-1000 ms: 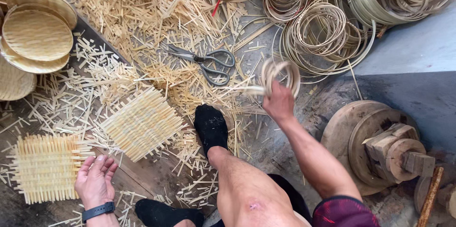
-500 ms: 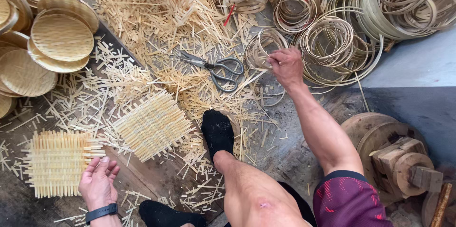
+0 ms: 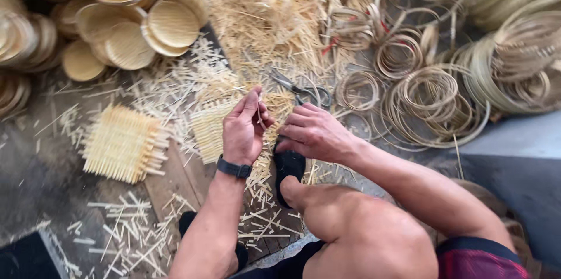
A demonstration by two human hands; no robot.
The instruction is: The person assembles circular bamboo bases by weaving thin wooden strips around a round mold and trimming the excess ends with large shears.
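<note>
My left hand point(image 3: 244, 127), with a dark wristband, is raised over a woven bamboo mat point(image 3: 209, 130) and pinches a thin bamboo strip point(image 3: 260, 116) between thumb and fingers. My right hand point(image 3: 312, 133) is just to its right, fingers curled toward the same strip, above my foot in a black sock point(image 3: 289, 168). Whether the right hand grips the strip is hard to tell. A pair of scissors point(image 3: 304, 89) lies just beyond the hands among bamboo slivers.
A second woven mat point(image 3: 123, 144) lies at the left. Stacked round woven trays point(image 3: 131, 28) fill the upper left. Coiled bamboo rings point(image 3: 429, 95) pile up at the right. Cut splints litter the wooden floor point(image 3: 175, 188).
The left hand rose from the floor to the middle. The right hand came back from the coils toward it. The view shifted left.
</note>
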